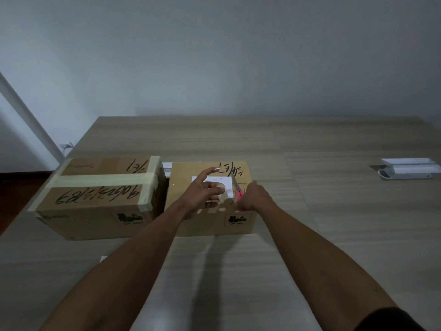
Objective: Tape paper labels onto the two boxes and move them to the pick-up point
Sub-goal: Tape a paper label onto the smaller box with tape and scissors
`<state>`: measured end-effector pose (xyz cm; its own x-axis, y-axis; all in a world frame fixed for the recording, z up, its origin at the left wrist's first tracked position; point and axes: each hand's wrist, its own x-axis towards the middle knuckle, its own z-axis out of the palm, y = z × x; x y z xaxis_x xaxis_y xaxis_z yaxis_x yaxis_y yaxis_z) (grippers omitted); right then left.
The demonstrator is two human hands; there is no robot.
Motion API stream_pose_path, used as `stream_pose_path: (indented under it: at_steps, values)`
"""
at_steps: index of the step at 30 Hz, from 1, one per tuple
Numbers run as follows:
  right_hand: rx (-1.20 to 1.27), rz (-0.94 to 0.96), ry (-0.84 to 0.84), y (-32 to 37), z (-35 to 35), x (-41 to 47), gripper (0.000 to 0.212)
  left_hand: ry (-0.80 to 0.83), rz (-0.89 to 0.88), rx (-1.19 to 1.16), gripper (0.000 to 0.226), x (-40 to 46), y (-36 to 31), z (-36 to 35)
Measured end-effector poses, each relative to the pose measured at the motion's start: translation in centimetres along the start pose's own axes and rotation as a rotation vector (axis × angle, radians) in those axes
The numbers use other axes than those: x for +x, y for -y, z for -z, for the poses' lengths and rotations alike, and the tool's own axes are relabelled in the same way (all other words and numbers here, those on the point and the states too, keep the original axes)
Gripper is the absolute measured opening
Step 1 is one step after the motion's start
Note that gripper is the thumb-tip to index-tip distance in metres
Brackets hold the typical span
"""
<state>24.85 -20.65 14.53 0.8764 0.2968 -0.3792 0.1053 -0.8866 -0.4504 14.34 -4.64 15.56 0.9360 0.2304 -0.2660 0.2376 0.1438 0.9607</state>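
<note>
Paper label (pixel 220 185) atop right box (pixel 210 211), under left hand (pixel 205 194), fingers spread. Right hand (pixel 250 199) beside it grips pink-handled scissors (pixel 238 191)

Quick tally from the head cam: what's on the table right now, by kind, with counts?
Cardboard boxes: 2 (left box, right box)
Paper label: 1 (white label on the right box)
Scissors: 1 (pink-handled scissors in the right hand)
White tray-like object: 1 (white object, far right)
Total: 5
</note>
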Motion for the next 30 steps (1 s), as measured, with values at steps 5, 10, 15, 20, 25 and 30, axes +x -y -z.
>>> stream_pose_path:
  at_steps: [5, 10, 15, 20, 25, 30]
  values:
    - [0.050, -0.057, -0.105, 0.6, -1.1, 0.2, 0.033, -0.025, 0.003, 0.015, 0.063, 0.4, -0.3, 0.7]
    - [0.048, -0.139, -0.107, 0.3, -1.2, 0.6, 0.046, -0.036, 0.019, 0.023, 0.066, 0.6, -0.5, 1.1]
    - [-0.025, -0.145, -0.154, 0.1, -1.3, 0.7, 0.032, -0.028, 0.017, 0.021, 0.063, 0.7, -0.5, 1.7]
    - [-0.084, -0.074, -0.183, -0.7, 0.1, 0.7, 0.029, -0.034, 0.007, 0.050, 0.061, 0.8, -1.1, 2.4]
    - [0.011, -0.077, -0.143, -1.6, 3.5, 1.5, 0.035, -0.010, 0.012, 0.083, 0.061, 0.9, -1.5, 2.9]
    - [0.097, -0.009, 0.228, -1.5, 7.7, 2.2, 0.068, -0.015, 0.035, 0.135, 0.061, 1.5, -1.8, 3.3]
